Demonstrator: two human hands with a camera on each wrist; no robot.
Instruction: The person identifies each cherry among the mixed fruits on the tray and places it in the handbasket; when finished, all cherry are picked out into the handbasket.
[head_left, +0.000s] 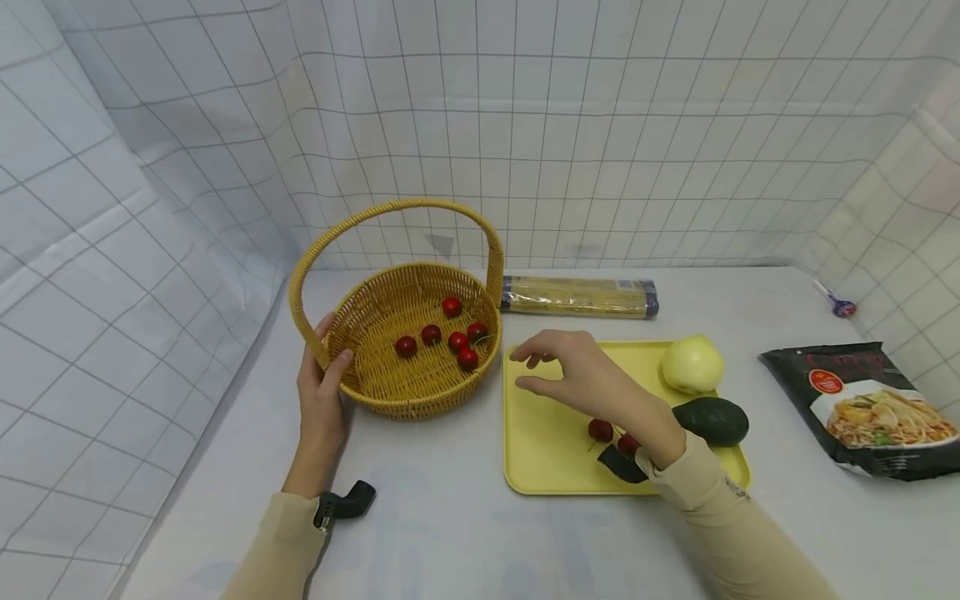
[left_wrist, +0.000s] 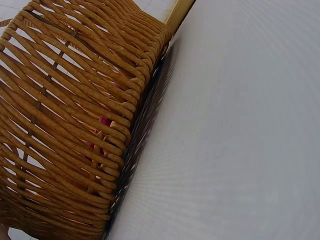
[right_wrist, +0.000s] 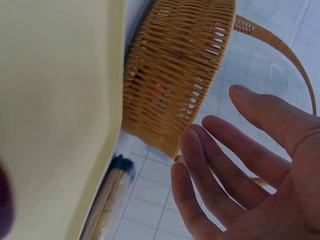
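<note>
A wicker basket [head_left: 408, 408] with a tall arched handle sits on the table, several red cherries [head_left: 406, 347] inside it. My left hand [head_left: 321, 392] grips its left rim at the foot of the handle, thumb over the edge. Only the basket's woven side [left_wrist: 65, 120] fills the left wrist view, a few cherries showing through it. To the right, my right hand [head_left: 573, 375] hangs over the yellow tray [head_left: 540, 467], fingers loosely bent with nothing between them. Below its wrist, cherries [head_left: 600, 430] lie on the tray, partly hidden by the forearm.
A pale green apple-like fruit [head_left: 692, 364] and a dark green avocado [head_left: 711, 421] are at the tray's right side. Behind the tray lies a long pack of noodles [head_left: 577, 297]. A black food packet [head_left: 870, 408] and a wrapped lollipop [head_left: 843, 307] are at the far right.
</note>
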